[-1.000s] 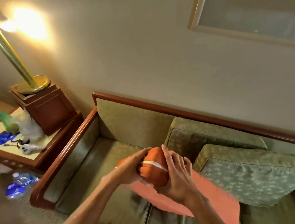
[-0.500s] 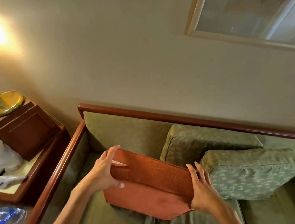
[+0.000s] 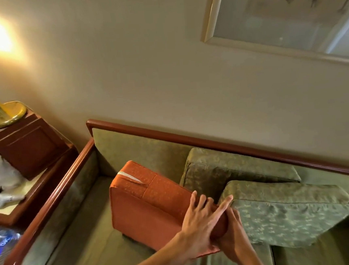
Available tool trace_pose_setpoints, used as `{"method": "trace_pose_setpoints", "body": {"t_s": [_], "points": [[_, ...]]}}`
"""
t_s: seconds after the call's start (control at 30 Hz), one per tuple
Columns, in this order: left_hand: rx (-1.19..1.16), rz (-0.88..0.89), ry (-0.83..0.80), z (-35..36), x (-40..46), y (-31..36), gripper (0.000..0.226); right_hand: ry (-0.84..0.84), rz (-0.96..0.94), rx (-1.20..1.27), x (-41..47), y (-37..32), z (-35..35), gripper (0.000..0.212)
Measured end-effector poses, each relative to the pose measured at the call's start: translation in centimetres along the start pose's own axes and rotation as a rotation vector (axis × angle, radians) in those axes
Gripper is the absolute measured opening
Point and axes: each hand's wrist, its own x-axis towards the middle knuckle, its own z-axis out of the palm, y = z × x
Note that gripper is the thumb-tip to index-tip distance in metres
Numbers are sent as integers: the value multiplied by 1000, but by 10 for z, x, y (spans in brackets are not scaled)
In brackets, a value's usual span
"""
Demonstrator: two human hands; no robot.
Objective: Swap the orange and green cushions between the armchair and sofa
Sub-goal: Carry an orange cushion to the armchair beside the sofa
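Observation:
An orange cushion [image 3: 148, 202] stands on its edge on the left seat of the green sofa [image 3: 54, 197], with its zip end turned up and to the left. My left hand [image 3: 202, 220] lies flat on the cushion's right end, fingers spread. Just below, my right hand [image 3: 234, 241] grips that same end and is partly hidden by the left hand. Right beside them a patterned green cushion [image 3: 288, 215] rests tilted against a second green cushion [image 3: 231, 167], which leans on the sofa back.
A wooden side table [image 3: 37, 195] stands left of the sofa arm. On it are a brass lamp base [image 3: 3, 115] on a wooden box, a white bag and a white game controller [image 3: 2, 200]. A water bottle [image 3: 1, 240] lies on the floor. A framed picture [image 3: 285, 14] hangs above.
My left hand left the cushion's left end and moved across to its right end, over my right hand. The orange cushion now stands more upright, nearer the sofa back.

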Motion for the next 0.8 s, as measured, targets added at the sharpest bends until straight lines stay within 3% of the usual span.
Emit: {"method": "trace_pose_setpoints", "body": {"t_s": [0.07, 0.17, 0.23, 0.3, 0.37, 0.5, 0.67, 0.8], "points": [[-30, 26, 69, -13, 0, -1, 150, -31, -30, -13, 0, -15, -12, 123], [5, 32, 251, -44, -11, -32, 151, 52, -206, -97, 6, -63, -29, 100], [-55, 0, 339, -60, -29, -63, 131, 74, -331, -143, 10, -100, -27, 104], [-207, -67, 351, -56, -47, -94, 109, -8, -378, -176, 17, -124, -7, 111], [-364, -151, 311, -31, -65, -123, 100, -117, -360, -289, 29, -118, 28, 121], [-615, -346, 245, 18, -98, -181, 122, -299, -249, -528, 52, -54, 78, 125], [-543, -643, -35, 25, -130, -242, 125, -386, -77, -643, 62, 22, 56, 127], [-490, -737, -215, 30, -128, -250, 143, -401, -52, -700, 58, 57, 46, 122]]}}
